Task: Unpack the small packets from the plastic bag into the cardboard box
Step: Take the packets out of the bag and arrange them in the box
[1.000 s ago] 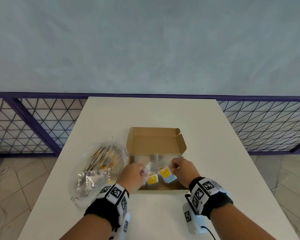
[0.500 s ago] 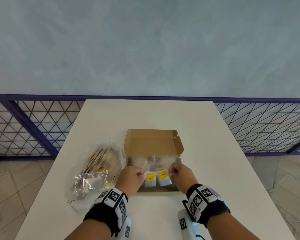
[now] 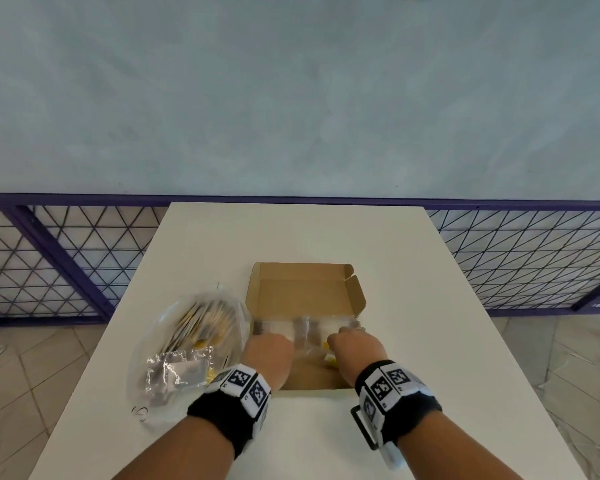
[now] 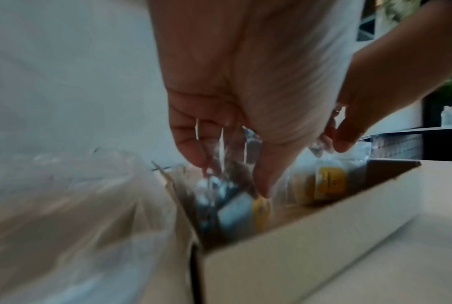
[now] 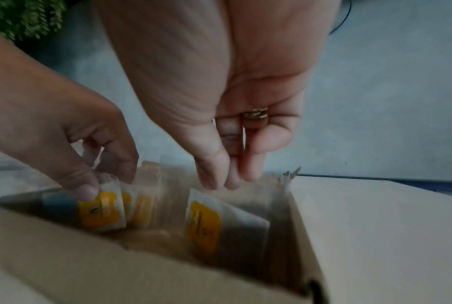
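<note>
An open cardboard box (image 3: 305,289) sits mid-table with a row of clear packets standing along its back. Both hands are down inside it. My left hand (image 3: 267,355) pinches a small packet (image 5: 102,211) with a yellow label at the box's left end; the left wrist view shows its fingertips (image 4: 261,185) on that packet (image 4: 245,211). My right hand (image 3: 355,351) pinches the clear top edge of a second yellow-labelled packet (image 5: 206,222) at the right end. The clear plastic bag (image 3: 187,348), with several packets in it, lies just left of the box.
The white table (image 3: 430,341) has bare surface behind and to the right of the box. A purple metal fence (image 3: 66,265) runs behind the table, with tiled floor on both sides. The box lid (image 3: 302,271) stands open towards the far side.
Both hands have lowered their packets from above the box's front into the box. The yellow labels, plain between the hands before, are now mostly hidden by the hands.
</note>
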